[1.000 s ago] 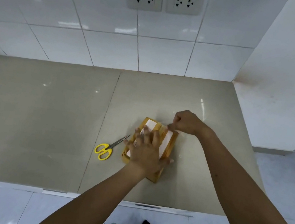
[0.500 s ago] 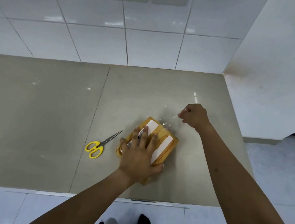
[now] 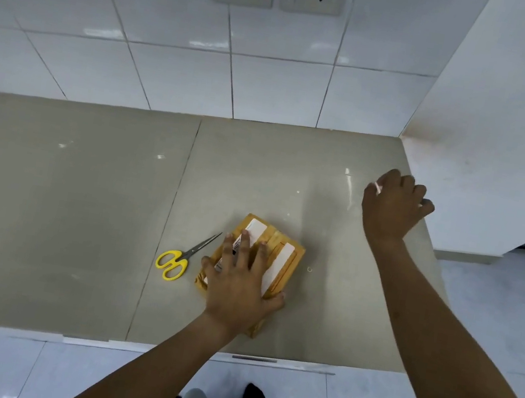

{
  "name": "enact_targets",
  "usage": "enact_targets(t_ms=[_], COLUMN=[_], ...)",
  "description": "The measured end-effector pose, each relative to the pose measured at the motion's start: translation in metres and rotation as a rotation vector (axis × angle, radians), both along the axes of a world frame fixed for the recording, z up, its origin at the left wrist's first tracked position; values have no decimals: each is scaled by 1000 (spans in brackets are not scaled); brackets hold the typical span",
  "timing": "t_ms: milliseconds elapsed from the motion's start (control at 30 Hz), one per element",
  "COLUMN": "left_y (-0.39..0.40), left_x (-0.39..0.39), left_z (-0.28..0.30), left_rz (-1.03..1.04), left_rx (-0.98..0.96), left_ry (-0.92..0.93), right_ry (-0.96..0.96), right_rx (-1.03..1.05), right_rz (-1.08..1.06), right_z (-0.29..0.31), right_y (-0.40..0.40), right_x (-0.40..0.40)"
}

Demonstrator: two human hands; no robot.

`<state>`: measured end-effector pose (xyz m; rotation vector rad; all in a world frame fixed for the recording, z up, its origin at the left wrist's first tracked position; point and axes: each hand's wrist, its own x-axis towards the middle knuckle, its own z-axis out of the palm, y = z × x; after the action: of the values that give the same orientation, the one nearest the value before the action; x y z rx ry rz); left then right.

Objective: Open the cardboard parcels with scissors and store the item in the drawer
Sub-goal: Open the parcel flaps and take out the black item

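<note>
Low centre of frame, my left hand (image 3: 240, 282) lies flat, fingers spread, pressing on the small yellow-brown cardboard parcel (image 3: 282, 257); its white labels carry print too small for me to read. The yellow-handled scissors (image 3: 179, 259) lie shut just left of it on the smooth grey counter (image 3: 60, 217). My right hand (image 3: 391, 206) hovers at right with fingers curled; I can't tell whether it pinches anything.

No readable text. White labels (image 3: 278, 264) on the cardboard parcel (image 3: 290, 255) carry dark print (partly under the left hand (image 3: 239, 285)), too small and blurred to make out.
</note>
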<state>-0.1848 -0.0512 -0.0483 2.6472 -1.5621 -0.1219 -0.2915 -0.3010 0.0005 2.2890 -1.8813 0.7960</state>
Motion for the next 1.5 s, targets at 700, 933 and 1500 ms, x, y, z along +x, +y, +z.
enact_targets(t_ms=[700, 933, 1500], left_y=[-23, -14, -7], left_x=[2, 23, 37], left_z=[19, 27, 28], left_rz=[238, 120, 157], left_rx=[110, 138, 204], left_ry=[87, 50, 92], right_ry=[799, 826, 104], right_rx=[450, 583, 565], right_rz=[298, 291, 310], right_z=[-38, -46, -15], right_y=[148, 181, 163], right_x=[-7, -5, 67])
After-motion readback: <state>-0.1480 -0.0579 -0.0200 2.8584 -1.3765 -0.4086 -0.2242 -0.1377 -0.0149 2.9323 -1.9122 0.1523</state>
